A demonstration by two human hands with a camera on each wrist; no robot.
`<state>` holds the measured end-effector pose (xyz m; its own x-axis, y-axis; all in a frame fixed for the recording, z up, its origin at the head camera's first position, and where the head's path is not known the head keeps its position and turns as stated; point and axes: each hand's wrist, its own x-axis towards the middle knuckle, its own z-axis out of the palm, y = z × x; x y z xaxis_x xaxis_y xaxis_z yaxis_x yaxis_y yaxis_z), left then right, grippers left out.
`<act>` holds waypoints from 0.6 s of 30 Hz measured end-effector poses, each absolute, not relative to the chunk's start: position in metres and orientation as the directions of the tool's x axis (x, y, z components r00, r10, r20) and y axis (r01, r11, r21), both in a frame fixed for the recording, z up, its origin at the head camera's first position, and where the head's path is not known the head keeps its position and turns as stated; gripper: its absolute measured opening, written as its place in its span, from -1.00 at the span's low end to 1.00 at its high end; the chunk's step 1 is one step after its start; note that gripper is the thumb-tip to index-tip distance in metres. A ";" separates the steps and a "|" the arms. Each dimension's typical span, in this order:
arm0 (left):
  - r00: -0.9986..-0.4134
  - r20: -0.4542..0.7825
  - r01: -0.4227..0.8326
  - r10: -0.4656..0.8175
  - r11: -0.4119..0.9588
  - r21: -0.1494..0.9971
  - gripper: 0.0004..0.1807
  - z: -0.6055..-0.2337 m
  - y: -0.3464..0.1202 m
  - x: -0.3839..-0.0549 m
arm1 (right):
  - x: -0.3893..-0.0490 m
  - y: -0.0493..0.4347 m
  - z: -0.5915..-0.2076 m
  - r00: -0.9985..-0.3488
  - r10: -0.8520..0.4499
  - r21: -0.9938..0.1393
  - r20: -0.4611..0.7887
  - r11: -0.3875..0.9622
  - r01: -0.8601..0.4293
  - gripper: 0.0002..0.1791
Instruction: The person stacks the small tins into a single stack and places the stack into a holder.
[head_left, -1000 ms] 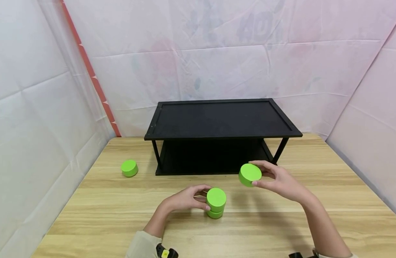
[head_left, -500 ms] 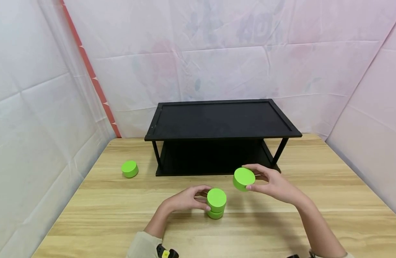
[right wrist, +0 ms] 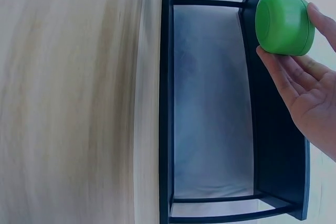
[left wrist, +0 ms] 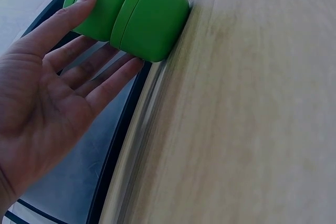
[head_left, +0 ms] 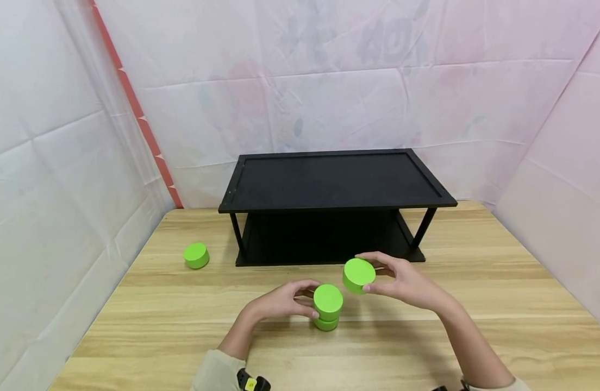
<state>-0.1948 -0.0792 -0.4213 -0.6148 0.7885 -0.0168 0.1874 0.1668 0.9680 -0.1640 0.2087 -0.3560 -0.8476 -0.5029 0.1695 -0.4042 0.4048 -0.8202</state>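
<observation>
Two green round lidded canisters form a stack on the table, in front of the rack: the upper canister sits on the lower canister. My left hand holds the upper one from the left, thumb on the near side and fingers behind. In the left wrist view its thumb lies across the upper canister, while the little finger reaches the lower canister. My right hand grips a third green canister between thumb and fingers, raised right of the stack and slightly tilted.
A black two-tier rack stands behind the hands, near the back wall. Another green canister sits alone at the left of the wooden table. White sheeting closes off the back and both sides.
My right hand has carried its canister leftward and a little nearer to me, closer to the stack. My left hand and the two stacked canisters have stayed in place.
</observation>
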 end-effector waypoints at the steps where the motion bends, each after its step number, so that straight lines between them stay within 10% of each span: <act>1: -0.615 -0.015 0.187 0.788 0.165 0.968 -0.41 -0.421 -0.079 -0.195 | -0.164 0.208 -0.356 -0.846 -0.506 -0.821 0.167 0.404 -0.404 -0.41; 18: -0.625 -0.026 0.170 0.780 0.169 0.971 -0.41 -0.421 -0.078 -0.196 | -0.165 0.193 -0.362 -0.803 -0.572 -0.817 0.169 0.374 -0.438 -0.43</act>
<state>-0.1956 -0.0783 -0.4213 -0.6250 0.7802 -0.0263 0.1698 0.1688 0.9709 -0.1653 0.1928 -0.3623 -0.8028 -0.5719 0.1687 -0.4385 0.3744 -0.8170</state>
